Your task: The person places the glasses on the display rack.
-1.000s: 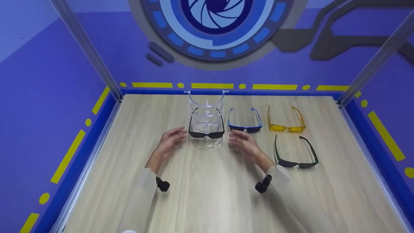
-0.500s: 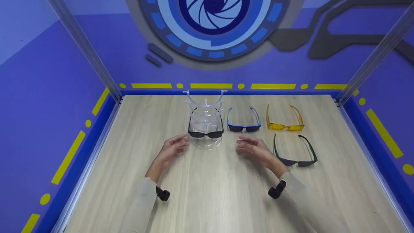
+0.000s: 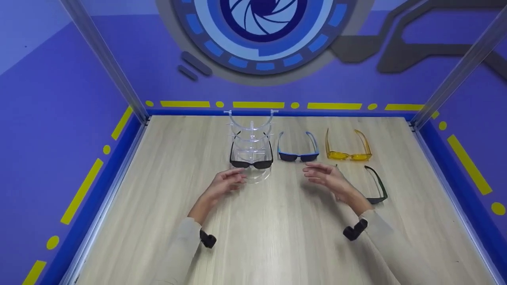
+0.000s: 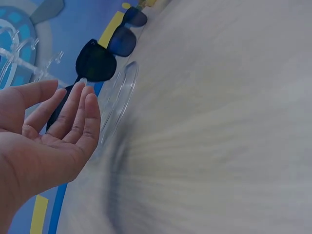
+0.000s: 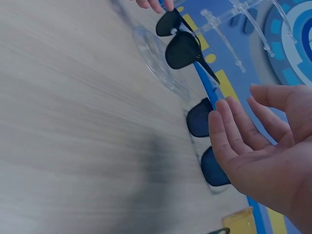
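Note:
Black sunglasses (image 3: 251, 164) sit on the lowest tier of a clear plastic display stand (image 3: 252, 126). My left hand (image 3: 226, 184) hovers just in front of the stand's round base (image 3: 257, 180), its fingers relaxed and holding nothing. In the left wrist view, that hand (image 4: 63, 131) partly covers the black sunglasses (image 4: 96, 61). Blue-framed sunglasses (image 3: 298, 157) lie right of the stand. My right hand (image 3: 326, 178) is in the air in front of them, fingers loose, holding nothing. Dark green sunglasses (image 3: 382, 190) are partly hidden behind that hand and forearm.
Yellow glasses (image 3: 349, 156) lie at the back right, arms unfolded. The wooden tabletop (image 3: 253, 245) is bounded by a blue back wall (image 3: 190, 89) and blue side walls. The stand's upper tiers hold no glasses.
My right hand has moved right, away from the stand and across the green sunglasses. The left hand has shifted right and slightly nearer to me. The glasses and stand stay put.

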A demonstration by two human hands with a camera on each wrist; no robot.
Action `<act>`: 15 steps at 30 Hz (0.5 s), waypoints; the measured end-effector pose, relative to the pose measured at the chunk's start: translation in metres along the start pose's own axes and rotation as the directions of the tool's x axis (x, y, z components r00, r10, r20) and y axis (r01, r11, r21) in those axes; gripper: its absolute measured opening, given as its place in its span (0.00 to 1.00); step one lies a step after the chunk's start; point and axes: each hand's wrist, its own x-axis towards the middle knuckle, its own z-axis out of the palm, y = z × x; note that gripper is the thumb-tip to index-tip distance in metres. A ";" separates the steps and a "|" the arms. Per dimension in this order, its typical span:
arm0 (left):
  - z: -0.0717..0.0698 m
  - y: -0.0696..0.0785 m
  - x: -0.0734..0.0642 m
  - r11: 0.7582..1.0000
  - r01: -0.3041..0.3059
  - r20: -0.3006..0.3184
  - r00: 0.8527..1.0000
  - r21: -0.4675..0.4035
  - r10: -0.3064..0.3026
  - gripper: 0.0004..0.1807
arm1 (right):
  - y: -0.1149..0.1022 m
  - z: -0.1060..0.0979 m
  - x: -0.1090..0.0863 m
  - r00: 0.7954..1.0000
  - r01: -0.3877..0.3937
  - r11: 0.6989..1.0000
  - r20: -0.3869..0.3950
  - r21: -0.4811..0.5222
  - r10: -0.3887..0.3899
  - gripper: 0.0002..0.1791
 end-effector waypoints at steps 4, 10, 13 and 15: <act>0.013 -0.002 0.005 1.000 0.007 0.026 1.000 -0.025 -0.006 0.26 | -0.005 -0.015 -0.004 1.000 0.024 1.000 0.015 -0.011 -0.024 0.32; 0.029 -0.003 0.010 0.999 0.038 0.077 0.996 -0.023 -0.036 0.26 | -0.009 -0.042 -0.018 0.998 0.070 0.998 0.007 0.002 -0.070 0.29; 0.037 -0.004 0.013 0.999 0.049 0.100 0.994 -0.010 -0.048 0.25 | -0.010 -0.055 -0.025 0.998 0.067 0.998 -0.015 0.007 -0.067 0.25; 0.043 -0.004 0.015 0.999 0.050 0.116 0.992 -0.006 -0.048 0.25 | -0.010 -0.063 -0.030 0.998 0.066 0.998 -0.025 0.011 -0.065 0.23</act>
